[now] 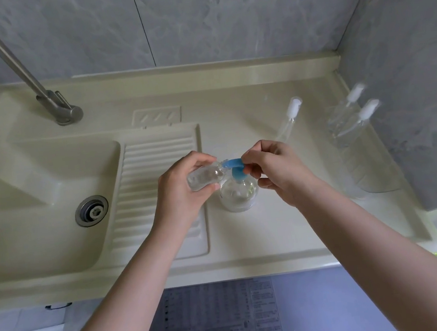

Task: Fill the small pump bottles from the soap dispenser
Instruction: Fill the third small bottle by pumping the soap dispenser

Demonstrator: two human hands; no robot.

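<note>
Left hand (179, 189): fingers curled round a small clear bottle (205, 177), uncapped, held on its side above the counter with its open neck turned right and set against the spout of the blue pump head (235, 167). Right hand (275, 170): fingertips and thumb pinching the rear end of that pump head, remaining fingers loosely curled beneath. Soap dispenser (239, 194): clear, rounded body, upright on the cream countertop (275, 230), directly under and between both hands; contents look clear, level hard to judge. Loose pump cap (290, 118): white top with a clear dip tube, lying on the counter behind the right hand, apart from any bottle. Two capped small pump bottles (354, 115): clear with white tops, close together near the right wall, in or just behind a clear container whose outline is faint. Sink basin (37, 204): cream, moulded into the same counter, left of the hands, with a metal drain (91, 210) and a ribbed draining slope (157, 189) under the left wrist. Metal faucet (37, 88): mounted behind the basin, arching up to the left. Grey marbled wall panels (220, 13): behind and to the right of the counter.
</note>
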